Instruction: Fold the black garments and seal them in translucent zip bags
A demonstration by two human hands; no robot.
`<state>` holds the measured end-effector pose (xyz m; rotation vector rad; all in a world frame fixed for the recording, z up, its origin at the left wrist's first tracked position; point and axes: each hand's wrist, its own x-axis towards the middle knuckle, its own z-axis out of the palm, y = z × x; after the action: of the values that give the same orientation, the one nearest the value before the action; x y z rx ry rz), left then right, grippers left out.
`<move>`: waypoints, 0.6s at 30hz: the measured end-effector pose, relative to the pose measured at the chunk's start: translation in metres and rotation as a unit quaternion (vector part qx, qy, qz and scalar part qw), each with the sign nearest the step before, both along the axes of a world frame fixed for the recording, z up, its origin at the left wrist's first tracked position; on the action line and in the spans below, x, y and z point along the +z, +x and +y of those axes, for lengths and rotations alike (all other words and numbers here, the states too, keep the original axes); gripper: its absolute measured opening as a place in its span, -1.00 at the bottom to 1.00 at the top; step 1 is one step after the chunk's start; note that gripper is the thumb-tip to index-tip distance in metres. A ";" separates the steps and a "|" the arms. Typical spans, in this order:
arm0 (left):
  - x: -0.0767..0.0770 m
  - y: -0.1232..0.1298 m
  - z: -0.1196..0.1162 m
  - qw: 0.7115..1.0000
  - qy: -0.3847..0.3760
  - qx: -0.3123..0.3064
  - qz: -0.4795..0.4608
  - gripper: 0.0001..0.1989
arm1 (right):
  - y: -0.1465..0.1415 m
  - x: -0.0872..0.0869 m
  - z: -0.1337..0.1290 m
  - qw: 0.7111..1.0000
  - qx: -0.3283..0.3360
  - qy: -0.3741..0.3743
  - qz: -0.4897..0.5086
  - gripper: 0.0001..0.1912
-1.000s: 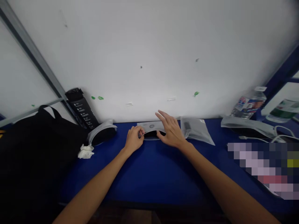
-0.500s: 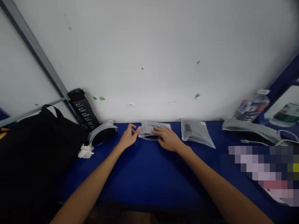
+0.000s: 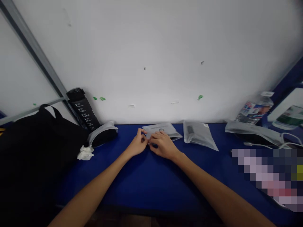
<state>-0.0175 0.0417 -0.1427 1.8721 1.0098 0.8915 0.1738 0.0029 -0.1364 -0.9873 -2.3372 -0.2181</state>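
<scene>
Pinching the near edge of a frosted plastic pouch [image 3: 161, 130] with 2 hands, left hand [image 3: 138, 143] and right hand [image 3: 163, 145] pulled in close, fingertips nearly touching. Pouch lying flat on the blue bench [image 3: 132, 186], just left of another frosted bag [image 3: 200, 135], with a black bottle [image 3: 81, 108] tilted against the wall farther left.

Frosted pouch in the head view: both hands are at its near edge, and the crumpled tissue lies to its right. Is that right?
No: the head view shows the crumpled tissue left of the frosted pouch, beside the black bag. The rest stands: the left hand and right hand are at the pouch's near edge.
</scene>
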 end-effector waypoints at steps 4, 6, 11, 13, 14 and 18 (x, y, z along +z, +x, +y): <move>-0.001 0.004 0.001 0.997 -0.039 0.009 -0.064 -0.61 | -0.002 0.000 -0.002 0.999 -0.010 0.050 -0.014 -0.83; -0.002 0.007 0.002 0.994 -0.039 0.027 -0.099 -0.55 | -0.003 0.000 0.000 0.997 -0.022 0.072 -0.010 -0.85; 0.007 0.004 0.009 0.987 -0.044 0.076 -0.137 -0.46 | 0.016 0.004 0.012 0.993 -0.059 0.103 0.024 -0.88; 0.013 -0.004 0.014 0.984 -0.060 0.096 -0.136 -0.46 | 0.036 0.005 0.018 0.990 -0.090 0.103 0.042 -0.88; 0.016 -0.009 0.018 0.983 -0.067 0.106 -0.134 -0.46 | 0.047 0.006 0.021 0.988 -0.108 0.098 0.046 -0.87; 0.021 -0.029 0.028 0.981 -0.077 0.136 -0.115 -0.48 | 0.083 0.009 0.024 0.983 -0.167 0.051 0.056 -0.88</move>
<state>-0.0467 0.0701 -0.1215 1.4850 1.1703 1.1281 0.2564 0.0265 -0.1271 -1.3008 -2.0289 -0.3977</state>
